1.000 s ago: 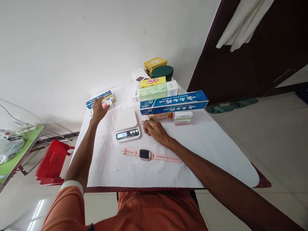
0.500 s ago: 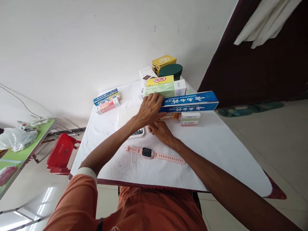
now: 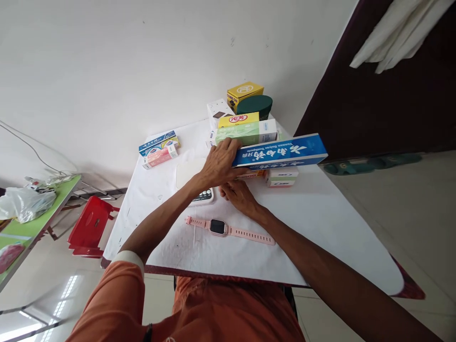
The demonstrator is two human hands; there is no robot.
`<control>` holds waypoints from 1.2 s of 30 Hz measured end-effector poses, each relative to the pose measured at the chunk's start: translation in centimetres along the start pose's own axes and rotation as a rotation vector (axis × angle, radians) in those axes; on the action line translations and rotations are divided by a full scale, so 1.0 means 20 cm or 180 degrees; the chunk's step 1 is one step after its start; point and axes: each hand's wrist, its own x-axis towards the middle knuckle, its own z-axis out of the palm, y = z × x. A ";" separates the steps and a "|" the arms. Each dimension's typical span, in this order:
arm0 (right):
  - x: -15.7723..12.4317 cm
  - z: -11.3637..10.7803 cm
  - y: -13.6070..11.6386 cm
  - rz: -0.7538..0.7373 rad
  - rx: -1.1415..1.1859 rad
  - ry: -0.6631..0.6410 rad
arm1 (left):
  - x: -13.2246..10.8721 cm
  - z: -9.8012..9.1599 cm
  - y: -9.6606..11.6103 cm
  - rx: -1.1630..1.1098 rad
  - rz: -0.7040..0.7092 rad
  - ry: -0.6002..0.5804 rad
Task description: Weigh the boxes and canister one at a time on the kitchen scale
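My left hand [image 3: 219,161] is closed round the left end of a long blue toothpaste box [image 3: 281,152], which is tilted with its right end raised off the boxes below. My right hand [image 3: 238,195] rests on the white table [image 3: 320,213] just beneath it, fingers loosely curled, holding nothing that I can see. A small white kitchen scale [image 3: 192,178] sits under my left forearm, partly hidden. A pink smartwatch [image 3: 228,229] lies flat in front of my right wrist.
Behind the blue box stand a green-and-white box [image 3: 249,133], a yellow box [image 3: 238,118], a white box [image 3: 217,110], a yellow cube box [image 3: 245,91] and a dark green tin [image 3: 258,105]. Small boxes [image 3: 159,148] lie at the far left. A red stool [image 3: 90,227] stands left of the table.
My left hand left the small boxes at the far left, crossed over the scale, gripped the blue box's left end and lifted it slightly. My right hand stayed put.
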 end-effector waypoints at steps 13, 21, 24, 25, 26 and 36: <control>-0.02 -0.01 -0.06 0.0130 0.0369 0.0094 | -0.69 -0.53 -0.34 -0.0206 -0.0856 0.0433; -0.02 0.00 -0.05 0.0288 0.0556 0.0162 | -0.78 -0.41 -0.48 -0.0127 -0.1299 -0.0121; -0.02 0.00 -0.04 0.0318 0.0576 0.0167 | -0.73 -0.38 -0.51 0.0002 -0.1303 -0.0317; -0.02 0.00 -0.04 0.0316 0.0570 0.0161 | -0.72 -0.37 -0.52 0.0026 -0.1309 -0.0367; -0.02 0.00 -0.04 0.0313 0.0566 0.0156 | -0.71 -0.35 -0.52 0.0032 -0.1314 -0.0396; -0.02 0.00 -0.04 0.0320 0.0627 0.0172 | -0.78 -0.34 -0.57 -0.0286 -0.1373 0.0323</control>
